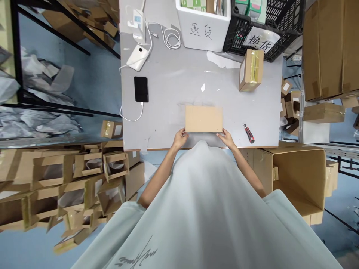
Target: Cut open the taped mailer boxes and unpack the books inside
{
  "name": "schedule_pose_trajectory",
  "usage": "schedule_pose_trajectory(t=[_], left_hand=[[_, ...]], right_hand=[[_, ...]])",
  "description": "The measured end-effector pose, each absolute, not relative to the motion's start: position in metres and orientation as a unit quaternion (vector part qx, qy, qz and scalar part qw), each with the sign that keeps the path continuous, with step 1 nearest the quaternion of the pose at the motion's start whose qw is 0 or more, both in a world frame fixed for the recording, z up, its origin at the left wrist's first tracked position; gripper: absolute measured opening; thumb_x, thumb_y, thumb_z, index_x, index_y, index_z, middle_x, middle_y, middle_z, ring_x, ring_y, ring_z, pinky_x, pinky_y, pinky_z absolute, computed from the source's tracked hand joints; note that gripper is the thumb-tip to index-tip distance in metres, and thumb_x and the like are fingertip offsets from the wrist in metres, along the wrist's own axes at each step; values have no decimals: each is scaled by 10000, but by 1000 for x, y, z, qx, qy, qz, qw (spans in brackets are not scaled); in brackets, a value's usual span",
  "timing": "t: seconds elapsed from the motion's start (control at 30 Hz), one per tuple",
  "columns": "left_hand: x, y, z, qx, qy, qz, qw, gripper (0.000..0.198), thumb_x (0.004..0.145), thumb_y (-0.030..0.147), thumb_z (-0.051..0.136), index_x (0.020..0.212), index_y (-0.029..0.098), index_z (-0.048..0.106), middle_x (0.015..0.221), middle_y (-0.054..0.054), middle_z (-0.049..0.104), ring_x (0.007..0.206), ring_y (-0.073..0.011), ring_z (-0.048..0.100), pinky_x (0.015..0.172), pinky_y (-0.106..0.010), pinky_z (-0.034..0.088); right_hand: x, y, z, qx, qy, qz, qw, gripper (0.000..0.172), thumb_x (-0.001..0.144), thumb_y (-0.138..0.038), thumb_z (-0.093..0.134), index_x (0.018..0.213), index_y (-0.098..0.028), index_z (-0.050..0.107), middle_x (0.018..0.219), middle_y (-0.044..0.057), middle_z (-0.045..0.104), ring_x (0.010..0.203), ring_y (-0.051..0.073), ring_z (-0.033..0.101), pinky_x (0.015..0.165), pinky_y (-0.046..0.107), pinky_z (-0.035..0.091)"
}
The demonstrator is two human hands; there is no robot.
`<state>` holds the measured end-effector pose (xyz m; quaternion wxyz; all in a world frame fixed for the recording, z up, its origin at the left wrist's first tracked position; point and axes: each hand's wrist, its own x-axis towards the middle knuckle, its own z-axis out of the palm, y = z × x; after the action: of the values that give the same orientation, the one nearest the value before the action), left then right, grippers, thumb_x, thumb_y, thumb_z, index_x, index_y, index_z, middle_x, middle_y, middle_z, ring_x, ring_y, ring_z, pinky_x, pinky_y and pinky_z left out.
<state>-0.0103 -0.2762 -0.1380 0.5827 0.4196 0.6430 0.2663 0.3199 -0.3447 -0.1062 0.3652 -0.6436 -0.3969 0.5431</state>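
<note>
In the middle of the grey table (pixel 165 89), near its front edge, is a plain brown cardboard box (pixel 203 118). My left hand (pixel 180 139) grips its near left corner, fingers at the side and thumb toward the front. On the opposite corner, my right hand (pixel 226 138) holds the box in the same way. The box's underside and far side are hidden. To the right of my right hand lies a red and black box cutter (pixel 248 133). A taped carton (pixel 251 70) stands farther back on the right.
A white bin (pixel 203 33) and a black crate (pixel 269 28) stand at the back. On the left are a black phone (pixel 141 89), a white power bank (pixel 137 58) and cables. A large open carton (pixel 300 179) stands right, stacked open boxes (pixel 53 168) left.
</note>
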Motion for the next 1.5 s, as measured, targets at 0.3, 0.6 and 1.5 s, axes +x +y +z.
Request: schedule_pose_trajectory(t=[0.3,0.6,1.5], left_hand=[[-17,-283,-107,448,649,321,524,446,854,277,775,1288,175,796,1365,-156,778,1282,-303,775,1155,-487,639],[-18,-267,-66,533,644,357,417,393,1001,489,755,1236,194,868,1089,-99,776,1013,-260,753,972,-406,659],[-27,-299,-133,419,635,276,588,806,775,160,734,1576,172,646,1639,-174,682,1437,-351,722,1220,-515,602]], right_hand=[[313,-346,-74,-708,-399,424,400,819,863,-887,726,1306,-208,842,1265,169,771,1198,335,756,1086,526,680],[314,-321,-38,-749,-460,325,349,714,1018,-840,589,1114,-201,892,985,114,758,1017,298,726,1007,460,635],[314,-356,-100,-681,-360,543,334,831,762,-442,798,1536,-165,675,1667,178,663,1534,374,644,1285,552,541]])
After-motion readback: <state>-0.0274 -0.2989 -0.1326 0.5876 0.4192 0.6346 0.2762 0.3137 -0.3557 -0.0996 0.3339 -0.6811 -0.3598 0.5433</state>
